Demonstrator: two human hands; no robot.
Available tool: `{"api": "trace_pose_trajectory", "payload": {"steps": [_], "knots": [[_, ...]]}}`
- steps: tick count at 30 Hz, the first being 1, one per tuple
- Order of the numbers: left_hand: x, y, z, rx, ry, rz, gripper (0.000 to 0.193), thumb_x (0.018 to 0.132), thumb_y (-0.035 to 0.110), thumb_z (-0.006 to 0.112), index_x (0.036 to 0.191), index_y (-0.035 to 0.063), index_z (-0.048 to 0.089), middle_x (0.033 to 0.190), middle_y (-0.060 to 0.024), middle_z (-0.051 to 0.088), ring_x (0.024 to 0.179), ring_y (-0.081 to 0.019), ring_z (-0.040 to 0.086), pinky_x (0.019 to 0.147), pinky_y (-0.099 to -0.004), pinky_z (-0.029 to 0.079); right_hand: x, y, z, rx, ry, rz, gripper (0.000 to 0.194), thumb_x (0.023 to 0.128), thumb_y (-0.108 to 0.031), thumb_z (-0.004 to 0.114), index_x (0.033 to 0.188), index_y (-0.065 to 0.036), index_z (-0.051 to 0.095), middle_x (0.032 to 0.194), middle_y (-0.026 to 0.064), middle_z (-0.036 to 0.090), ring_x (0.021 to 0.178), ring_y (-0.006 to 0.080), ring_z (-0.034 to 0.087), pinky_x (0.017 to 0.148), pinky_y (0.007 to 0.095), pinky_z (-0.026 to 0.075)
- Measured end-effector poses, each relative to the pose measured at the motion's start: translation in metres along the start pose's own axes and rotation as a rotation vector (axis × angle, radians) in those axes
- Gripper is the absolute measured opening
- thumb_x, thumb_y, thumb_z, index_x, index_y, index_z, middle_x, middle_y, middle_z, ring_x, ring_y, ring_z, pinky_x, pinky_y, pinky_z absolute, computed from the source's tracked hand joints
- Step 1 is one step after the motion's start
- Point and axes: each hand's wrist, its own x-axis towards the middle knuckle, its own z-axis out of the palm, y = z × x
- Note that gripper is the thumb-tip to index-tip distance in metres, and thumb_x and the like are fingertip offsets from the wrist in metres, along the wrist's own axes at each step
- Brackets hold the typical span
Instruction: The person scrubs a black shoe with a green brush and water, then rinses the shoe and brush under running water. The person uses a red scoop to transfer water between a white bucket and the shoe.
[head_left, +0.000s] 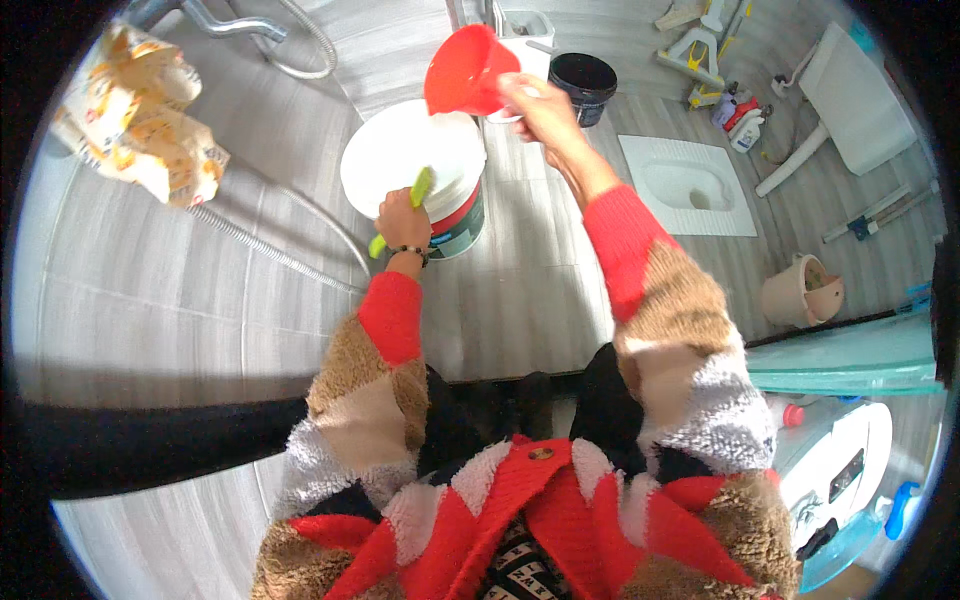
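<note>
My right hand (544, 112) grips a red plastic dipper (461, 71), raised and tilted beside the rim of a large white bucket (360, 161). The bucket has a red and dark green band on its side. Glare washes out its top, so I cannot tell what is inside. In my left hand (403, 219), at the bucket's near side, is a bright green tool (422, 186) that sticks out at both ends of the fist. The fist hides its middle, and its kind is unclear. A beaded bracelet (409, 251) circles that wrist.
Behind stand a black bucket (583, 82) and a white bin (536, 30). A squat toilet (686, 184) lies right, near cleaning bottles (746, 131) and a beige bucket (799, 292). Shower hoses (277, 255) and a patterned covering (142, 120) are left. A glass edge (847, 364) stands at right.
</note>
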Motion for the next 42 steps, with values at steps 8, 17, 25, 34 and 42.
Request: {"api": "trace_pose_trajectory", "payload": {"steps": [8, 17, 25, 34, 42], "knots": [[-0.017, -0.006, -0.036, -1.322, -0.52, -0.678, 0.05, 0.096, 0.039, 0.032, 0.094, -0.0032, 0.059, 0.082, -0.0099, 0.063, 0.066, -0.0183, 0.057, 0.063, -0.0288, 0.051, -0.088, 0.044, 0.026, -0.583, -0.236, 0.112, 0.042, 0.082, -0.038, 0.055, 0.113, -0.01, 0.056, 0.086, 0.0175, 0.064, 0.077, 0.0275, 0.063, 0.066, 0.0378, 0.05], [-0.065, 0.07, -0.072, -1.552, -0.738, -0.544, 0.051, 0.094, 0.044, 0.036, 0.098, -0.0015, 0.06, 0.088, -0.0113, 0.065, 0.077, -0.018, 0.062, 0.072, -0.0297, 0.048, -0.18, 0.048, 0.024, -0.675, -0.385, 0.133, 0.045, 0.084, -0.031, 0.057, 0.119, -0.003, 0.053, 0.092, 0.015, 0.065, 0.085, 0.0214, 0.063, 0.073, 0.0327, 0.047], [-0.075, 0.087, -0.105, -1.407, -0.988, -0.492, 0.053, 0.091, 0.05, 0.038, 0.111, 0.0037, 0.054, 0.101, -0.0073, 0.063, 0.094, -0.0161, 0.058, 0.081, -0.0304, 0.042, -0.188, 0.057, 0.008, -0.821, -0.259, 0.109, 0.032, 0.077, -0.027, 0.057, 0.101, -0.007, 0.059, 0.082, 0.0169, 0.063, 0.082, 0.0343, 0.06, 0.071, 0.0422, 0.046], [-0.05, 0.037, -0.118, -1.243, -0.691, -0.434, 0.033, 0.086, 0.033, 0.056, 0.104, 0.0058, 0.061, 0.096, 0.0017, 0.061, 0.082, -0.0075, 0.05, 0.08, -0.0274, 0.036, -0.072, -0.024, 0.01, -1.538, 0.09, -0.725, 0.01, 0.071, -0.016, 0.057, 0.071, -0.006, 0.056, 0.067, 0.0129, 0.057, 0.061, 0.0271, 0.059, 0.054, 0.0404, 0.046], [-0.048, 0.033, -0.118, -0.79, -0.488, -0.076, 0.027, 0.082, 0.032, 0.057, 0.09, 0.0083, 0.065, 0.082, -0.0136, 0.065, 0.077, -0.0289, 0.062, 0.069, -0.0363, 0.047, 0.062, -0.174, 0.126, -1.964, 0.117, -1.609, 0.021, 0.082, -0.018, 0.047, 0.098, -0.016, 0.061, 0.123, -0.0028, 0.047, 0.086, 0.0167, 0.053, 0.08, 0.0325, 0.038]]}}
